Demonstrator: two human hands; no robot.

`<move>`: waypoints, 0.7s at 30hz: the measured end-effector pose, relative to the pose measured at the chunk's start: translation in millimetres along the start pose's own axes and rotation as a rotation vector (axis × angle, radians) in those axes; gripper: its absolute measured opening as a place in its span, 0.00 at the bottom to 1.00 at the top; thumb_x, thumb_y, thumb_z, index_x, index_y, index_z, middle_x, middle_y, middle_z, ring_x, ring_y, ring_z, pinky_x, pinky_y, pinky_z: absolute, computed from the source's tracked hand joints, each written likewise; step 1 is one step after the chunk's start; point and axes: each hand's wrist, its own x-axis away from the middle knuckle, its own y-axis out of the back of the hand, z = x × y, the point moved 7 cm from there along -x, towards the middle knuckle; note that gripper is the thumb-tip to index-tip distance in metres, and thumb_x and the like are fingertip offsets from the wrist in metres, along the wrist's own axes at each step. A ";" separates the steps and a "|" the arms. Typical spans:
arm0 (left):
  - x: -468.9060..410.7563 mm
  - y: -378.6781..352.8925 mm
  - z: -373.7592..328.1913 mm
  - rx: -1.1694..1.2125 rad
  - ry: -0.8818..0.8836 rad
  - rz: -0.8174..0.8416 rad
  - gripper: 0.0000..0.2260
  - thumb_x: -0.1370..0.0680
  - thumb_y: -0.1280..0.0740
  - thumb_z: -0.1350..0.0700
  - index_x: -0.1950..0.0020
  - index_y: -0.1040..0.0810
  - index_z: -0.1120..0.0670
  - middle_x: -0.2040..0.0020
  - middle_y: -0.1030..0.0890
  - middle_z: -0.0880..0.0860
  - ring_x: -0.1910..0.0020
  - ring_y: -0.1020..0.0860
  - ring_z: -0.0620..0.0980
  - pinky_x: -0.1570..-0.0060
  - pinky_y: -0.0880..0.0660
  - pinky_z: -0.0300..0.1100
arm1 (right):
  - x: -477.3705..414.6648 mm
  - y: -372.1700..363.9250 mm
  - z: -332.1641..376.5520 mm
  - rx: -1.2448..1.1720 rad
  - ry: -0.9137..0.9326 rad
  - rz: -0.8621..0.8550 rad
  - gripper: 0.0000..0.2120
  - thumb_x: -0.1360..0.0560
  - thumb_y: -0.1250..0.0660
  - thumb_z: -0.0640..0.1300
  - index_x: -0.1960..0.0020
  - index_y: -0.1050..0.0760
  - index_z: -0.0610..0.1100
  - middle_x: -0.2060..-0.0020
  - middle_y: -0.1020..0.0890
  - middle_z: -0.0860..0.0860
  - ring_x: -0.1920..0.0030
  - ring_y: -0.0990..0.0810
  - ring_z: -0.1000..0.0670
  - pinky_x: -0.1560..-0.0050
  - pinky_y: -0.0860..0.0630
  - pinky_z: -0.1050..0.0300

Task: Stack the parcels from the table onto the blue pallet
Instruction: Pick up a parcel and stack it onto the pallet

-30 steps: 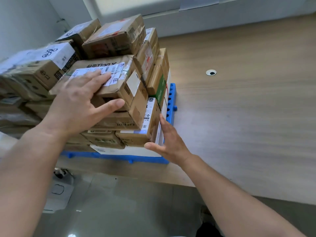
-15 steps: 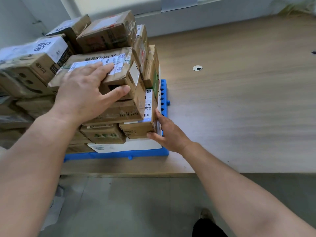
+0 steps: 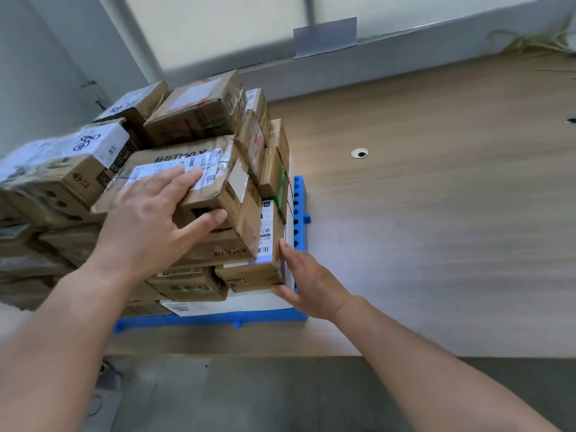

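A wood table [image 3: 436, 244] runs below a pale window wall, and the blue pallet [image 3: 218, 319] sits at its near left corner. The parcels [image 3: 199, 110] are piled several layers high on the pallet. The left hand [image 3: 149, 222] lies flat on the top parcel [image 3: 215, 185], fingers straight and spread. The right hand [image 3: 311, 285] presses straight fingers against a low parcel [image 3: 249, 275] at the pallet's near right corner. This looks like squaring the pile. The next move calls for a gentle inward push, with the top steadied, so that nothing overhangs the pallet.
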 end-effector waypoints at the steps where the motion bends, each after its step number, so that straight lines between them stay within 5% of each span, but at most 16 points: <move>1: 0.8 0.1 -0.4 -0.001 -0.002 -0.003 0.40 0.32 0.52 0.25 0.26 0.36 0.45 0.26 0.34 0.50 0.27 0.37 0.54 0.29 0.45 0.55 | -0.6 -0.5 -0.6 0.028 0.014 -0.007 0.41 0.22 0.37 0.55 0.21 0.59 0.47 0.23 0.44 0.51 0.25 0.44 0.52 0.26 0.38 0.52; 21: 9.9 13.4 -1.9 0.066 -0.060 -0.116 0.40 0.31 0.47 0.27 0.25 0.38 0.49 0.25 0.37 0.54 0.26 0.40 0.54 0.27 0.46 0.55 | 3.9 11.5 2.8 0.155 0.067 -0.128 0.42 0.24 0.36 0.59 0.21 0.55 0.45 0.24 0.41 0.50 0.26 0.40 0.51 0.29 0.33 0.52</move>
